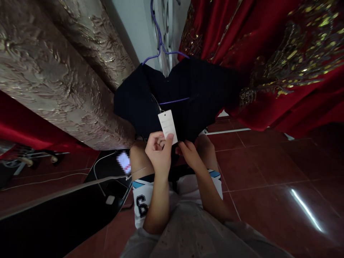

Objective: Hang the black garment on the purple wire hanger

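A dark navy garment point(206, 93) hangs in front of me on a purple hanger point(160, 43). From it a white tag point(167, 122) dangles on a thin cord through the hole at its top. My left hand point(159, 150) pinches the lower part of this tag between thumb and curled fingers. Close to the tag's lower right corner, my right hand point(190, 154) is closed, its fingertips against the dark cloth. What those fingers hold, if anything, is hidden.
A shiny patterned curtain-like cloth point(80, 79) hangs at left. Red fabric with gold sequins point(292, 64) hangs at right. Beside my left leg, a black surface point(67, 215) bears a lit phone point(124, 162), a white charger point(109, 200) and cables. Red tiles point(258, 168) cover the floor.
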### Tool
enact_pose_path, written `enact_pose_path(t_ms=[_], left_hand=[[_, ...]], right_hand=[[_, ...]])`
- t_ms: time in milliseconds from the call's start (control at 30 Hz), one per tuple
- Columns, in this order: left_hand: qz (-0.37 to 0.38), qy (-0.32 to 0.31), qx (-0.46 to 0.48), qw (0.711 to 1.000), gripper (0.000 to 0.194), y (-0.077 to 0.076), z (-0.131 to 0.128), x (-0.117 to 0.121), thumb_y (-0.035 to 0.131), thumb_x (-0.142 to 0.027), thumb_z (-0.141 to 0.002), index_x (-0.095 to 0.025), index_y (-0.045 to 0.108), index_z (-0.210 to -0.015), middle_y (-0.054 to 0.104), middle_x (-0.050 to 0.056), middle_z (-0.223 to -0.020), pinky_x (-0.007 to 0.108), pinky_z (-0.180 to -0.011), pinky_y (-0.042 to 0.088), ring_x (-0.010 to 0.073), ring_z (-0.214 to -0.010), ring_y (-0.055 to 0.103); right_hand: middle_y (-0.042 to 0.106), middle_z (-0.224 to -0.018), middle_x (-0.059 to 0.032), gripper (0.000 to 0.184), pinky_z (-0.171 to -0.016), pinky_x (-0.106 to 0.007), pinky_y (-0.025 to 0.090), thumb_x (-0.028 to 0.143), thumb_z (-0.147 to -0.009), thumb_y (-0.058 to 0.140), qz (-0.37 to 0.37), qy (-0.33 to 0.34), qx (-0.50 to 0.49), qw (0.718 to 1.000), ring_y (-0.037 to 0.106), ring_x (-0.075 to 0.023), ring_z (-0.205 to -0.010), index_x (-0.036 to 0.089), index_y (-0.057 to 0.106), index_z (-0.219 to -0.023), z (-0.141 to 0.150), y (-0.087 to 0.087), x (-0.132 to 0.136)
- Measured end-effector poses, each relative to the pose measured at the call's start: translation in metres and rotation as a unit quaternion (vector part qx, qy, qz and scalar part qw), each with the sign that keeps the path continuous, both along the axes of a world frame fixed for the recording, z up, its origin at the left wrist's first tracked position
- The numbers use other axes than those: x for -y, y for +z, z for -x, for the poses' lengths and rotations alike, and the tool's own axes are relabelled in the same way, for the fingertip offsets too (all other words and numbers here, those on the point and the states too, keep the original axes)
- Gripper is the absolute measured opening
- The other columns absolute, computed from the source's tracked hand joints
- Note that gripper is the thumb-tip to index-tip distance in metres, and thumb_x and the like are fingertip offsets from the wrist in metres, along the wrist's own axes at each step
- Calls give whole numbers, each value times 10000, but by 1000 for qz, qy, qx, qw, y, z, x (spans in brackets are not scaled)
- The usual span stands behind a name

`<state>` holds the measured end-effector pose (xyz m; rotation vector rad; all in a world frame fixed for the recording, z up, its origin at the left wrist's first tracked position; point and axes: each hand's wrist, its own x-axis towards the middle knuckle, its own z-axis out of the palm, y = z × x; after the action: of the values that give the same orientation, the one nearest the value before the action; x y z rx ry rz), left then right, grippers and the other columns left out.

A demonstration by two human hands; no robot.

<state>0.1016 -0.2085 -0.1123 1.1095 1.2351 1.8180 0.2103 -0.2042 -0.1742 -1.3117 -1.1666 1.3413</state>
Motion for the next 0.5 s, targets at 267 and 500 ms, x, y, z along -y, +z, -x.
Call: enact_pose_path(t_ms=[267,500], left_hand=[[-68,134,-217,965,490,-1,-11,-19,892,-281,-722,-236,596,-1111,545,92,-1262,417,-1009,447,277,-1237,527],[23,-143,-79,986,279,-52,10,-1,561,-95,-822,-214,572,-1075,617,26,-945,262,-804,508,151,-859,627]], right_hand=[[568,-613,3,341,-588,-263,397,421,-924,503,-8,35,-36,999,528,-132,-599,189,557,-679,2,20,8],[544,-544,14,422,-555,-240,364,508,-878,620,-10,-12,-55,998,492,-96,-530,164,584,-637,1,24,6]])
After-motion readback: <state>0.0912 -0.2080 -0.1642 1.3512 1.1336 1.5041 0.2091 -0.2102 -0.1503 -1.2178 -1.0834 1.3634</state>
